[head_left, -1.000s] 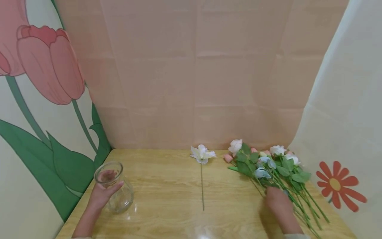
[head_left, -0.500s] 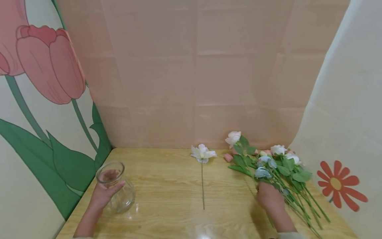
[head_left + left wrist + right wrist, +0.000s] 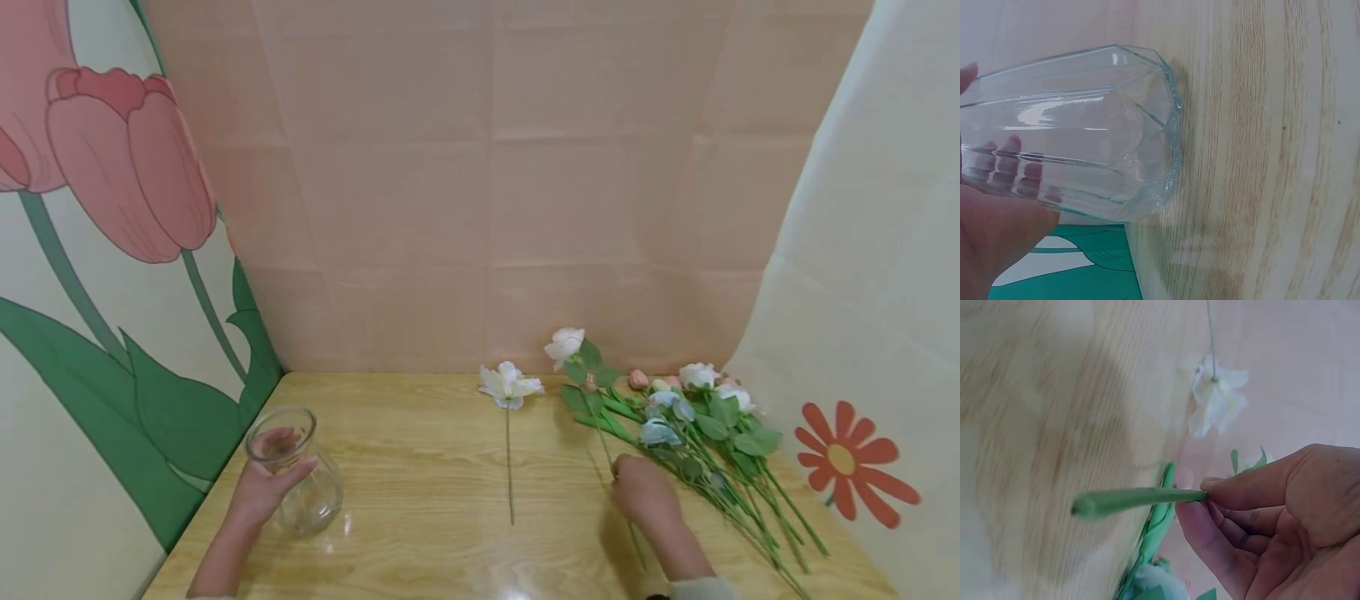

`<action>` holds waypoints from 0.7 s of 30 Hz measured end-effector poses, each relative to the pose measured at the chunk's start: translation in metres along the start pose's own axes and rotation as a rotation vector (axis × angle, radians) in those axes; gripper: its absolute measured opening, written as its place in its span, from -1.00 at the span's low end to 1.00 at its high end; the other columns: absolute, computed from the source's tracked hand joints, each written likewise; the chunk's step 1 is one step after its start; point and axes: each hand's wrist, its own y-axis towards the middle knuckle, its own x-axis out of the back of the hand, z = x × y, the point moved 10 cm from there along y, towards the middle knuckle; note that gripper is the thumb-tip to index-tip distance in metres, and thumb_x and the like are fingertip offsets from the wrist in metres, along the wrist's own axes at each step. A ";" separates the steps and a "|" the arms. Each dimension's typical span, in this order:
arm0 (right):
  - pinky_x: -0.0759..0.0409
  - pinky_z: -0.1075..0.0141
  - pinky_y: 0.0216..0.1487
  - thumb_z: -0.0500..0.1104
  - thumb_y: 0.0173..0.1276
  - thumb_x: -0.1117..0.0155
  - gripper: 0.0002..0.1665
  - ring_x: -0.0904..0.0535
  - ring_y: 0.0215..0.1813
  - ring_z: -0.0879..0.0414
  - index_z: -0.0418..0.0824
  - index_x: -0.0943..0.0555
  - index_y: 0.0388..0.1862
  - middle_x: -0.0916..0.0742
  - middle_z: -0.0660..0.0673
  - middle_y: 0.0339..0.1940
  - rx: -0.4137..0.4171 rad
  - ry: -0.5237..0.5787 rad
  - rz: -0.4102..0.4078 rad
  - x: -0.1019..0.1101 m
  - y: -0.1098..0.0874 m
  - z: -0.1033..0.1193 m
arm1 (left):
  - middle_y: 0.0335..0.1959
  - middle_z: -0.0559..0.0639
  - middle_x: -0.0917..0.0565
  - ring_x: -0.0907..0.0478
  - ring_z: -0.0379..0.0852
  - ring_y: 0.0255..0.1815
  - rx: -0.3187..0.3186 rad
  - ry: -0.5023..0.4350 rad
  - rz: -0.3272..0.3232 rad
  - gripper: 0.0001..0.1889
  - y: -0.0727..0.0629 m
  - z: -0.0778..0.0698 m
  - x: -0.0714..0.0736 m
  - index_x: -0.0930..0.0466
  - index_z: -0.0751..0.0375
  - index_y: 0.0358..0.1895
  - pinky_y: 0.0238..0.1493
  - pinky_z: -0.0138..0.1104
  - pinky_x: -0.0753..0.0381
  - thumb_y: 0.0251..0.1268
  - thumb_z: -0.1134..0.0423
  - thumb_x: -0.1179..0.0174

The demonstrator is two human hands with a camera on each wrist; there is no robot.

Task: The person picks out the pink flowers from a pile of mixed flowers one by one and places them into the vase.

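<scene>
My left hand [image 3: 258, 493] grips a clear glass vase [image 3: 311, 504] near its neck at the left of the table. In the left wrist view the fingers show through the faceted glass vase [image 3: 1104, 119], whose base meets the wood. My right hand [image 3: 647, 498] pinches the thin green stem of a pale pink rose [image 3: 565, 346] between thumb and forefinger. The stem's cut end [image 3: 1094, 505] points toward the camera in the right wrist view. That rose leans to the upper left, its leaves [image 3: 588, 358] just below the bloom.
One white flower [image 3: 510, 385] lies alone mid-table, stem toward me. To the right, several artificial flowers lie in a pile, with white roses [image 3: 699, 377], blue blooms [image 3: 660, 432] and a pink tulip [image 3: 638, 379]. A pink cloth backdrop [image 3: 487, 208] borders the table's [image 3: 420, 500] far edge.
My right hand has drawn the pale pink rose leftward out of the pile, and its bloom has risen slightly. The left hand and vase have stayed almost in place.
</scene>
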 end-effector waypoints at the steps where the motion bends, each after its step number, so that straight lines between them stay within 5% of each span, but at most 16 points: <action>1: -0.62 -0.07 -0.28 -0.35 0.17 -0.25 -0.90 -0.66 -0.30 -0.19 -0.34 -0.62 -0.31 -0.73 -0.23 -0.37 0.010 0.000 0.000 -0.001 0.000 0.004 | 0.42 0.34 -0.36 -0.32 -0.67 0.02 -0.001 0.001 0.001 -0.24 0.000 0.000 0.000 -0.14 0.35 0.43 0.01 -0.70 -0.41 0.27 0.32 -0.39; 11: -0.59 -0.04 -0.38 -0.35 0.21 -0.23 -0.98 -0.63 -0.37 -0.14 -0.32 -0.57 -0.38 -0.67 -0.20 -0.45 0.020 0.052 0.021 -0.014 0.006 0.032 | 0.38 0.21 -0.40 -0.33 -0.67 0.03 0.014 0.004 0.004 -0.24 -0.001 0.000 -0.001 -0.14 0.33 0.42 -0.01 -0.66 -0.44 0.27 0.31 -0.40; 21: -0.59 -0.03 -0.35 -0.37 0.12 -0.26 -0.95 -0.61 -0.39 -0.12 -0.32 -0.56 -0.42 -0.64 -0.18 -0.51 0.046 0.059 0.028 -0.020 0.007 0.048 | 0.12 -0.34 -0.46 -0.34 -0.64 0.05 0.017 -0.010 -0.001 -0.25 0.000 0.001 -0.001 -0.16 0.29 0.43 0.02 -0.68 -0.43 0.26 0.33 -0.40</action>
